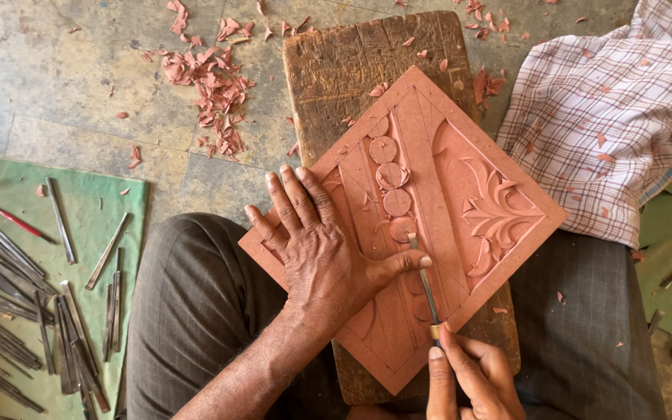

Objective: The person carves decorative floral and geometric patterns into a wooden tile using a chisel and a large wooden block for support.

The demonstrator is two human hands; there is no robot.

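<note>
A reddish-brown carved panel (pixel 429 179) with round beads and a leaf motif lies tilted on a worn wooden block (pixel 351 62) across my lap. My left hand (pixel 316 249) rests flat on the panel's left part, thumb pressed against a thin metal chisel (pixel 425 280). My right hand (pixel 468 377) grips the chisel's handle end at the lower edge. The chisel tip sits by the lowest round bead (pixel 402 228).
Several metal chisels (pixel 33 295) lie on a green cloth (pixel 95 194) at the left. Reddish wood chips (pixel 211 85) are scattered on the stone floor. A checked cloth (pixel 616 117) lies at the right.
</note>
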